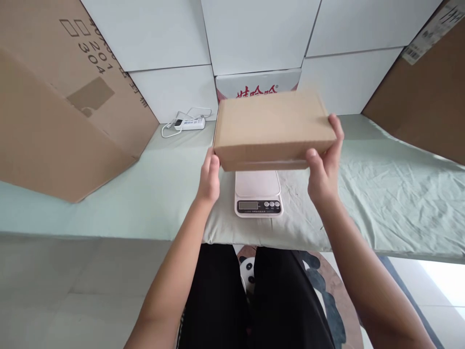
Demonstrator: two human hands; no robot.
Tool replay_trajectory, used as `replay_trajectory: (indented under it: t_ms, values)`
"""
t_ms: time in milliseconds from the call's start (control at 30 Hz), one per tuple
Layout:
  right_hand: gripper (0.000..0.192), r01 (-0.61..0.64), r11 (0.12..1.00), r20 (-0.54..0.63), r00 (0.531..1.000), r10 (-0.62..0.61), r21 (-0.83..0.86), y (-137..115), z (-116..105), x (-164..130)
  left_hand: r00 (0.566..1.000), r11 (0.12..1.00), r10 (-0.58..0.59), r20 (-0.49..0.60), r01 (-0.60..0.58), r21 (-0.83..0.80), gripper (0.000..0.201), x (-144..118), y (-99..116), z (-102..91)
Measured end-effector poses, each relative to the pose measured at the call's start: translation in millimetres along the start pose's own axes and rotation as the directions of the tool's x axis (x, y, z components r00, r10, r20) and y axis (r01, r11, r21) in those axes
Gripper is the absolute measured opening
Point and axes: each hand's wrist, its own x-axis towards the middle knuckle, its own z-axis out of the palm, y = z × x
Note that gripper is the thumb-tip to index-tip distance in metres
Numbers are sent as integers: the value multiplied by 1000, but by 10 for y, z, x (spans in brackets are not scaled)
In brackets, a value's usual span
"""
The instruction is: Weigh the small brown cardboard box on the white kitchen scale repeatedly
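Observation:
A plain brown cardboard box [272,121] is held up in front of me between both hands, slightly tilted. My left hand [209,177] grips its left end, with the thumb at the near lower corner and the fingers mostly hidden behind it. At the right end, my right hand [325,162] is closed on the box, thumb on the near face and a finger round the side. Below the box, a white kitchen scale [257,191] stands on the cloth, its far part covered from view. The scale's display looks blank.
Large cardboard boxes stand at left [65,111] and right [428,92]. A white power strip [191,124] with a cable lies at the back left. White boxes [259,34] line the back, above a carton with red lettering [257,87]. Pale green cloth [163,194] covers the table.

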Motion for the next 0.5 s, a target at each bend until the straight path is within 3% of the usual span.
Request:
replay_trajectory:
  t_ms: [67,167,300,400,500]
  values:
    - [91,37,999,-21,999,-37,-26,165,103,245,1000,1000,-1,21,1,-27,80,275,-115,15]
    - [95,39,999,-40,998,-38,28,615,357,473,999,997,-33,-3,33,-75,82,552,-428,58]
    - [104,-84,980,10,996,84,182,1153,650,439,991,987,-128,-39,124,-105,86,604,-854,50]
    - [112,-207,955,72,978,196,214,1264,719,340,977,973,-209,-52,202,-115,83,565,-1027,15]
    - [117,-288,930,92,957,274,229,1258,670,327,961,957,-272,-52,264,-118,77,575,-1069,-14]
